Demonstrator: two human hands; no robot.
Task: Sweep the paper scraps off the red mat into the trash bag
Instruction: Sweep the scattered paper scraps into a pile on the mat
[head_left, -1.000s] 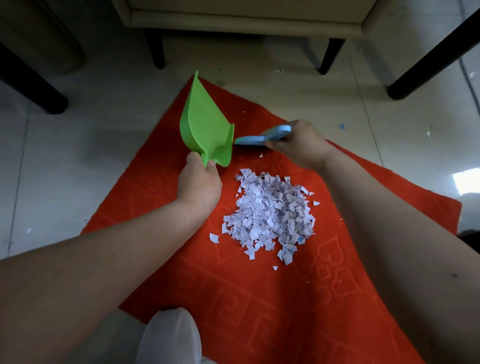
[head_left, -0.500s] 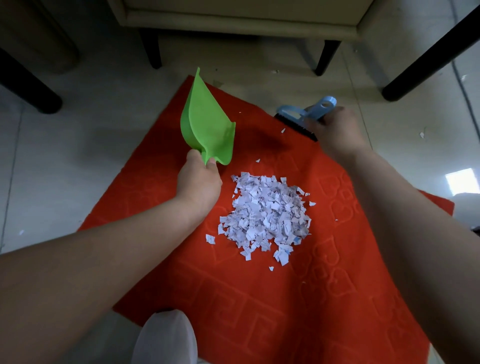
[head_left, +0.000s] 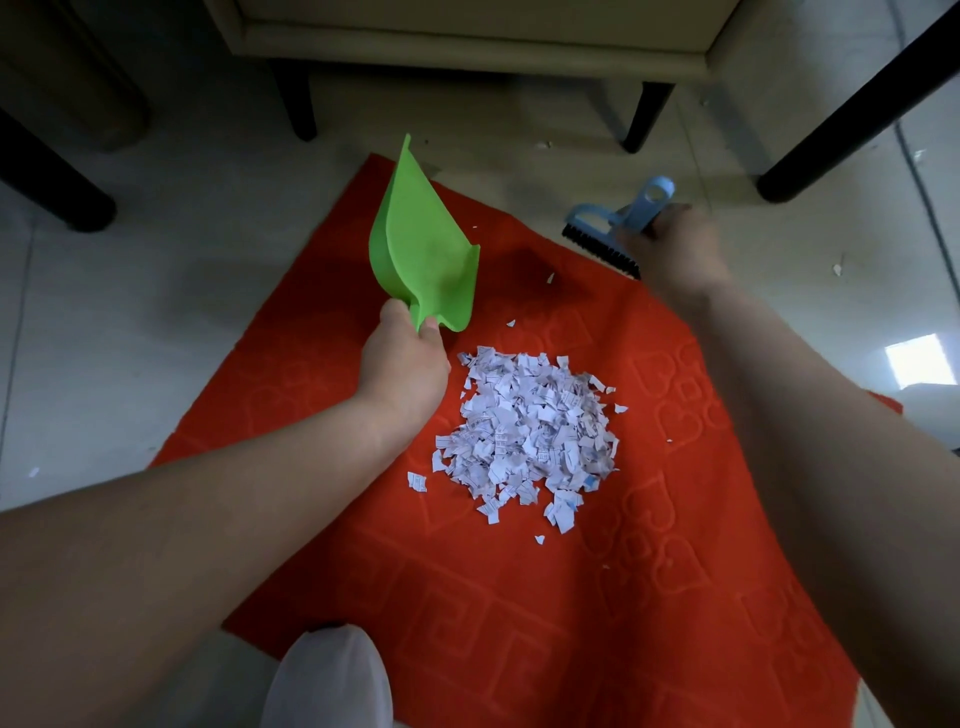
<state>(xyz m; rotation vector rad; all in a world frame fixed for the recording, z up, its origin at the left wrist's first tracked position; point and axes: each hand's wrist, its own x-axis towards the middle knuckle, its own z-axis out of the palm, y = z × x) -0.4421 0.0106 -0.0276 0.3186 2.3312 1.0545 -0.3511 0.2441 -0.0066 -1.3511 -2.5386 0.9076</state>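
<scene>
The paper scraps (head_left: 530, 431) lie heaped in the middle of the red mat (head_left: 649, 597) on the floor. The left hand (head_left: 402, 364) has its grip around the green dustpan's (head_left: 423, 249) handle, the pan tilted up just beyond the heap. The right hand (head_left: 675, 249) holds the blue brush (head_left: 613, 228) at the mat's far edge, well apart from the scraps.

A pale tiled floor (head_left: 156, 291) carries a red mat (head_left: 649, 597) with embossed patterns. A heap of paper scraps (head_left: 530, 431) lies at the mat's middle, stray bits nearby. Dark furniture legs (head_left: 639, 117) stand on the floor beyond.
</scene>
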